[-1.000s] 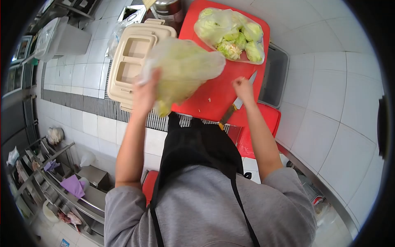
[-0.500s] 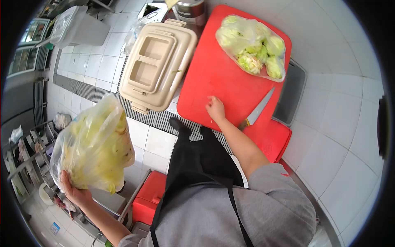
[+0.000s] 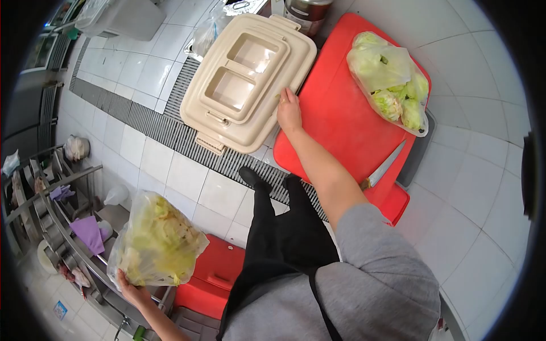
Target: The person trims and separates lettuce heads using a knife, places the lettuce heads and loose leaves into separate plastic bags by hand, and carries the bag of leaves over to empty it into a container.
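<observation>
My left hand (image 3: 133, 291), at the lower left, is closed on the edge of a clear plastic bag (image 3: 159, 244) full of yellow-green leaves. Beside the red cutting board (image 3: 335, 108), my right hand (image 3: 289, 112) touches the right edge of a beige lidded container (image 3: 256, 122). Its fingers are pressed together by a small greenish speck, and what they hold, if anything, is too small to tell. A second bag of pale green vegetable heads (image 3: 392, 79) lies on the board's far right. Near the board's right edge rests a knife (image 3: 387, 165).
A metal pot (image 3: 307, 14) stands behind the board. At the left is a metal rack (image 3: 85, 250) with a purple cloth (image 3: 88, 234). Below the leaf bag's right side sits a red box (image 3: 207, 267). A floor grating (image 3: 153, 133) runs diagonally past the feet.
My left hand and its bag have moved from above the container down to the lower left. My right hand has gone from near the knife to the container's edge. The view has shifted left.
</observation>
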Motion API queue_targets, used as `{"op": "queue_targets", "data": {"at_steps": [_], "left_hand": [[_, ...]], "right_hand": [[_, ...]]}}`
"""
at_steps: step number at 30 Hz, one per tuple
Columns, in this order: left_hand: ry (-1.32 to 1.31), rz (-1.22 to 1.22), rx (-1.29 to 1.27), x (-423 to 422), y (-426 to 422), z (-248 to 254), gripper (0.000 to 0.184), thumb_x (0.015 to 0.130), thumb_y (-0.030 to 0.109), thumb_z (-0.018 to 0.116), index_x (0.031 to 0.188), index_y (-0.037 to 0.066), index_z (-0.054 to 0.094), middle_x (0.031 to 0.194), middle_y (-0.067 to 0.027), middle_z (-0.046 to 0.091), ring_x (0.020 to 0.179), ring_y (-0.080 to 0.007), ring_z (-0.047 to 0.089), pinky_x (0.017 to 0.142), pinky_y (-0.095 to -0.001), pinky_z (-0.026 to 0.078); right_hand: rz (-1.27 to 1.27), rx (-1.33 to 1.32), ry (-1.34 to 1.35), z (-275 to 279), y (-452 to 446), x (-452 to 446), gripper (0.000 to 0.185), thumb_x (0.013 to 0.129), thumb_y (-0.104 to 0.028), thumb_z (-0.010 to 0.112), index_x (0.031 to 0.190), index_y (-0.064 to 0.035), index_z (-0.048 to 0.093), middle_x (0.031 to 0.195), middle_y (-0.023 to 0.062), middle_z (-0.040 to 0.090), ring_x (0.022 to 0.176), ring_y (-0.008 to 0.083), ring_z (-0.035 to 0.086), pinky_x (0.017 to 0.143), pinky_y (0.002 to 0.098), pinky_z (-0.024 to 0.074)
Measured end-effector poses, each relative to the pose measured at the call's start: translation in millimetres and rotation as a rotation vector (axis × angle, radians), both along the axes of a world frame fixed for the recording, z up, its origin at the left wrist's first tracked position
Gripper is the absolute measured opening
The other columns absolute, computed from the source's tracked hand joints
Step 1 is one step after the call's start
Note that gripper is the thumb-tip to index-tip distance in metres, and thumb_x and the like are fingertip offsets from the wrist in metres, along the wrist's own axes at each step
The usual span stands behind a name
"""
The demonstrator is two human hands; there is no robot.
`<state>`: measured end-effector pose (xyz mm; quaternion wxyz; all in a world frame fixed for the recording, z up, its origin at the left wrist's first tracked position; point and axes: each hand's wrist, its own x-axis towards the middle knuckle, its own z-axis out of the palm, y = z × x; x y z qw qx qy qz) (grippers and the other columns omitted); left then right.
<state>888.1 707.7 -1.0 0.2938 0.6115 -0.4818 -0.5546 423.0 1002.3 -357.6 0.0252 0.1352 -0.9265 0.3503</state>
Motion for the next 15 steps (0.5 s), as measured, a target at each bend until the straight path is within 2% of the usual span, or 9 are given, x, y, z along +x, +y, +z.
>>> {"op": "queue_targets", "data": {"at_steps": [5,9,12,15], "left_hand": [[-0.011,0.0,0.041,31.7,-33.3,-29.2,0.029,0.09,0.022,0.05,0.109,0.001,0.055,0.107,-0.009,0.06,0.097,-0.0198,0.059,0.081,-0.0325,0.049],[-0.018,-0.011,0.068,49.6,-59.7,-35.1,0.03,0.09,0.023,0.049,0.11,0.001,0.055,0.106,-0.0085,0.06,0.096,-0.0195,0.059,0.082,-0.0323,0.049],[-0.008,0.026,0.107,49.6,-75.4,-36.7,0.031,0.091,0.024,0.049,0.111,0.001,0.055,0.107,-0.0088,0.06,0.097,-0.0199,0.059,0.082,-0.0323,0.048],[-0.009,0.026,0.072,38.9,-82.0,-37.3,0.033,0.09,0.025,0.049,0.112,0.001,0.054,0.108,-0.0092,0.059,0.097,-0.0207,0.059,0.083,-0.0326,0.048]], "right_hand": [[-0.005,0.041,-0.01,10.7,-15.8,48.5,0.04,0.08,-0.005,0.051,0.118,0.0057,0.048,0.12,0.0184,0.047,0.106,0.0336,0.047,0.094,0.0377,0.0408],[-0.092,-0.044,-0.088,16.9,-19.7,57.1,0.03,0.075,-0.002,0.055,0.105,-0.0009,0.056,0.107,0.0146,0.055,0.102,0.032,0.049,0.089,0.0388,0.0429],[-0.175,0.035,-0.111,11.1,-24.8,50.0,0.021,0.075,-0.002,0.055,0.096,-0.0045,0.058,0.095,0.012,0.06,0.096,0.03,0.053,0.084,0.0385,0.0456],[-0.168,0.089,-0.148,8.6,-21.5,37.8,0.016,0.076,-0.004,0.056,0.092,-0.0049,0.057,0.087,0.0128,0.061,0.087,0.0328,0.056,0.078,0.0399,0.0476]]}}
